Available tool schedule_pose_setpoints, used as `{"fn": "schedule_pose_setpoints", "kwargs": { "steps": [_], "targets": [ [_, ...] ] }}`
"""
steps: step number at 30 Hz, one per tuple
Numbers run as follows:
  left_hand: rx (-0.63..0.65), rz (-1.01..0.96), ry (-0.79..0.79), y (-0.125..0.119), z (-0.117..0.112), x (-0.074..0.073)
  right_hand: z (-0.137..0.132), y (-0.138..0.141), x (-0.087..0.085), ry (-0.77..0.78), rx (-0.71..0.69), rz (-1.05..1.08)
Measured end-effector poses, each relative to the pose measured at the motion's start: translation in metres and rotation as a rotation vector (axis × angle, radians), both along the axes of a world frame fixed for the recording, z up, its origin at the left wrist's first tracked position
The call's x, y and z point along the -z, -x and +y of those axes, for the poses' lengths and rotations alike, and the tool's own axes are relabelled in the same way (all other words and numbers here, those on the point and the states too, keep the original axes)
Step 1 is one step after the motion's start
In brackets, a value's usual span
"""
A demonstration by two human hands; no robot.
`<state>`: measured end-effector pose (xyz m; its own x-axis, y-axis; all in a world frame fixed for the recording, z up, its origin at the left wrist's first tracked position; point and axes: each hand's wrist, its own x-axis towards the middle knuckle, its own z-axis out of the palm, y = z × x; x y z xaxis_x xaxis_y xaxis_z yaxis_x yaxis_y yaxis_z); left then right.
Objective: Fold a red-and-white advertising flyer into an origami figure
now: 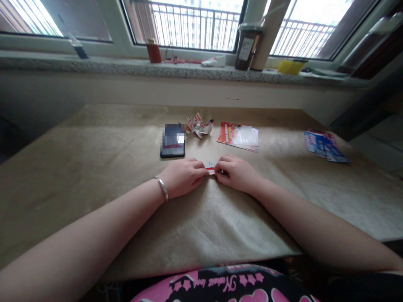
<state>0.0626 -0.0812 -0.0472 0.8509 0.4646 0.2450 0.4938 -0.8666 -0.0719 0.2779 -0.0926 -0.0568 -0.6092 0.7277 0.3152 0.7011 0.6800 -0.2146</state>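
Note:
Both my hands meet over a small piece of white paper with a red stripe [210, 168], on the brown-covered table. My left hand [185, 175], with a silver bracelet at the wrist, pinches the paper's left end. At its right end, my right hand [235, 173] grips with curled fingers. Much of the paper is hidden under the fingers. Just beyond my left hand lies a black smartphone [173, 141], its screen partly blurred. Crumpled white and red paper [199, 126] sits beside the phone. Behind my right hand rests a small stack of orange and white printed sheets [238, 136].
Blue and red printed cards [325, 145] lie fanned at the table's right. The table [63, 176] meets a wall below a stone windowsill [110, 67]. On the sill stand a red container [153, 51], a dark lidded jar [248, 47] and a yellow object [291, 66].

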Motion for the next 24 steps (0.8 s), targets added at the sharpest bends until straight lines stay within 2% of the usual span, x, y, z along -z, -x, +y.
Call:
{"fn": "schedule_pose_setpoints", "kwargs": {
  "steps": [6, 16, 24],
  "targets": [
    [0.011, -0.01, 0.001, 0.0004, -0.0005, -0.0016, 0.0034, -0.0009, 0.003, 0.101, 0.05, 0.055],
    [0.079, 0.04, -0.065, 0.0023, 0.0021, 0.0, 0.0076, -0.0025, 0.0048, 0.153, 0.133, 0.052],
    [0.036, 0.06, -0.103, 0.0003, -0.0007, 0.0004, 0.0076, 0.002, 0.0028, 0.161, 0.18, 0.037]
  ]
}}
